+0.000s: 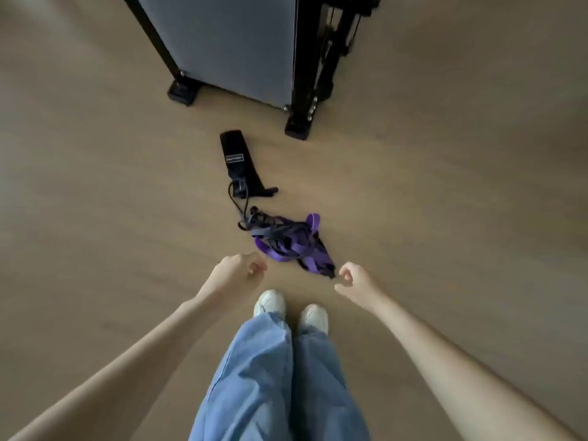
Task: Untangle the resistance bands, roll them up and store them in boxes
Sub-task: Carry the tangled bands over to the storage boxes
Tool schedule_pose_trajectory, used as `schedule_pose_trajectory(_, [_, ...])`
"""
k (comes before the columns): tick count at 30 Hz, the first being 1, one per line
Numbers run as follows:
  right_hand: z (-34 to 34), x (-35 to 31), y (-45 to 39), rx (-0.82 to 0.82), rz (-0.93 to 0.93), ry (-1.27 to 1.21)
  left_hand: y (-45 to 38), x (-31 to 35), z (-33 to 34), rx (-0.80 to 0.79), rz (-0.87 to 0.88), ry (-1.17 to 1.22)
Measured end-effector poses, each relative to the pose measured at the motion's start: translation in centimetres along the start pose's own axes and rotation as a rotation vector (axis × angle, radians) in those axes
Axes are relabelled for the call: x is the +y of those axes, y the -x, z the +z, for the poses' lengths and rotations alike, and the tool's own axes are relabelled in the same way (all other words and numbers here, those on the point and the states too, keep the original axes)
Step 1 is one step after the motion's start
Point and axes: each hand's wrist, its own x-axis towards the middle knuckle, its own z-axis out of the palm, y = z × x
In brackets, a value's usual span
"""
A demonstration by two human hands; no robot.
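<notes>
There is only one view, from a wide-angle camera on the standing person's head, tilted steeply down and forward. It sits high above the floor point(95, 186), whose edges bend with the lens. The person's legs point(273, 377) fill 6 o'clock, both forearms reach in from the lower corners, and a grey panel on a black frame point(222, 43) stands at 12 o'clock.

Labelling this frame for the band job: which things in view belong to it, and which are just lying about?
Job:
tangled purple and black resistance bands
black strap with label, cord running into the tangle
left hand, right hand, both empty

Lying about:
grey panel on black frame
black stand
No boxes in view.
</notes>
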Motion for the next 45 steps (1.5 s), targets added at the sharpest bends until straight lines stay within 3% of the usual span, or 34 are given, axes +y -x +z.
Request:
schedule_pose_trajectory(6, [12.3,4.4,-23.4,0.007,-0.102,0.057,-18.8,-9.9,11.1,0.036,-0.079,0.140])
schedule_pose_trajectory(10, [18.4,6.7,-32.7,0.158,-0.049,0.157,-24.9,-16.4,16.7,0.142,-0.166,0.277])
schedule_pose_trajectory(13, [18.4,4.6,-31.7,0.307,-0.052,-0.151,-23.5,-17.5,17.2,0.186,-0.127,0.135])
schedule_pose_trajectory(17, [12.7,-1.4,-18.0,0.005,-0.131,-0.741,-17.4,-14.4,10.8,-0.004,0.175,-0.253])
schedule_pose_trajectory(20, [3.5,-5.0,-1.9,-0.117,-0.268,-0.880,-9.6,-8.0,2.8,-0.029,0.284,-0.265])
schedule_pose_trajectory(24, [-10.5,-7.3,17.6,-0.016,-0.324,-0.898,1.6,5.4,-4.5,-0.090,0.499,-0.049])
schedule_pose_trajectory(26, [-15.6,-7.8,24.0,0.095,-0.310,-0.845,5.2,11.8,-7.5,-0.166,0.526,0.005])
schedule_pose_trajectory(30, [-21.5,-4.9,30.6,0.378,-0.193,-0.715,8.3,24.0,-12.5,-0.296,0.551,0.130])
schedule_pose_trajectory(33, [-23.6,-0.8,33.7,0.556,-0.173,-0.901,10.5,33.3,-12.6,-0.439,0.586,0.297])
schedule_pose_trajectory(36, [-25.7,3.7,35.1,0.716,-0.152,-1.059,10.7,41.8,-9.7,-0.559,0.632,0.262])
schedule_pose_trajectory(39, [-29.7,8.5,34.6,0.851,-0.079,-0.765,9.1,49.8,-5.8,-0.448,0.574,0.318])
schedule_pose_trajectory(42, [-36.4,12.7,33.7,0.835,-0.102,-0.406,6.6,56.8,-1.8,-0.207,0.458,0.354])
schedule_pose_trajectory(45, [-44.0,15.6,32.5,0.795,-0.164,-0.310,4.3,62.5,-0.2,-0.067,0.409,0.235])
